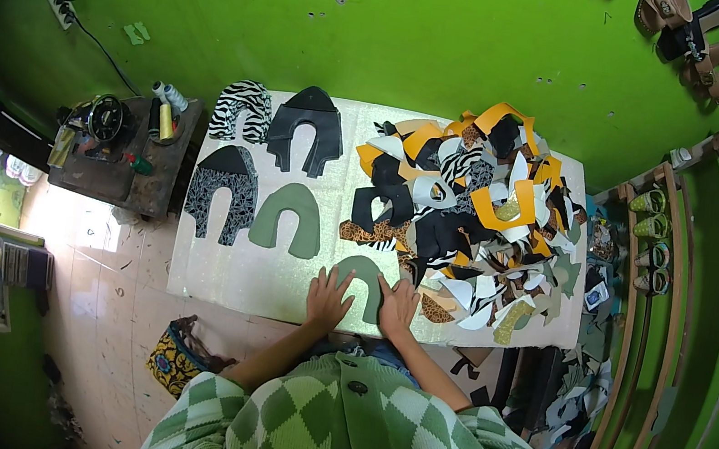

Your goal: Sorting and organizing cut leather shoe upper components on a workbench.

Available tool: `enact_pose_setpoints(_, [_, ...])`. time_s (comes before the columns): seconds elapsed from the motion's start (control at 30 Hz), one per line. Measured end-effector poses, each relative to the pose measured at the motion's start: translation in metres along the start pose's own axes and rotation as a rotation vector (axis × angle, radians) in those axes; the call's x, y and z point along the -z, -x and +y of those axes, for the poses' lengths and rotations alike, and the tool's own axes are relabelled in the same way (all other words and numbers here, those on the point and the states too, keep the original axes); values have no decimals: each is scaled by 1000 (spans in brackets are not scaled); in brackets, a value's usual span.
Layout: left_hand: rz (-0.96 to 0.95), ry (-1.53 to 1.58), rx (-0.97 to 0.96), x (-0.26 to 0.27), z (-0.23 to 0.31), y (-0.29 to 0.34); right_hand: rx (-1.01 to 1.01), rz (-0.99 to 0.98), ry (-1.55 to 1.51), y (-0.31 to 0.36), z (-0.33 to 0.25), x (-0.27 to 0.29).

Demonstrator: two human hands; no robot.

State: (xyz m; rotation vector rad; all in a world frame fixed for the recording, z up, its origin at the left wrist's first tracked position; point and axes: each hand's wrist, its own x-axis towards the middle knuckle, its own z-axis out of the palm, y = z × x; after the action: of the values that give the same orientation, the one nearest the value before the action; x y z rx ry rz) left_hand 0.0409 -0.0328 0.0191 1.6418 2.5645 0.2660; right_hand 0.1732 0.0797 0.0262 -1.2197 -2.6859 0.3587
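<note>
An olive-green U-shaped cut piece of shoe material (362, 269) lies flat near the table's front edge, its curve pointing away from me. My left hand (328, 301) rests at its left side with the fingers stretched and apart. On the opposite side my right hand (398, 307) touches the edge, fingers extended and lying flat. Left of the middle are a similar olive-green piece (296, 202), a black patterned piece (225, 201) with a black tip, a plain black piece (308, 121) and a zebra-print piece (239, 102).
A heap of mixed scraps (473, 204) covers the right part of the pale table (227, 284). To the left stands a small workbench (114, 172) with a sewing machine (103, 120) and thread spools (165, 119). A patterned bag (177, 360) sits on the floor. Sandals hang from a wooden rack (630, 327).
</note>
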Motion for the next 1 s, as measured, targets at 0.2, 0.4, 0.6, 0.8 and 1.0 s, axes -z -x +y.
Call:
enact_pose_setpoints(0.2, [-50, 46, 63, -2, -6, 2, 15, 30, -30, -2, -2, 6])
enact_pose_setpoints(0.4, [18, 36, 123, 1, -12, 5, -11, 8, -60, -8, -1, 7])
enact_pose_setpoints(0.6, [41, 86, 128, 1, -23, 6, -81, -10, -226, -19, -3, 4])
enact_pose_setpoints(0.8, [70, 260, 290, -2, -17, -21, -189, 55, -361, -37, -6, -8])
enact_pose_setpoints(1.0, [2, 482, 464, -13, -26, -36, -261, -145, -496, -51, 4, -23])
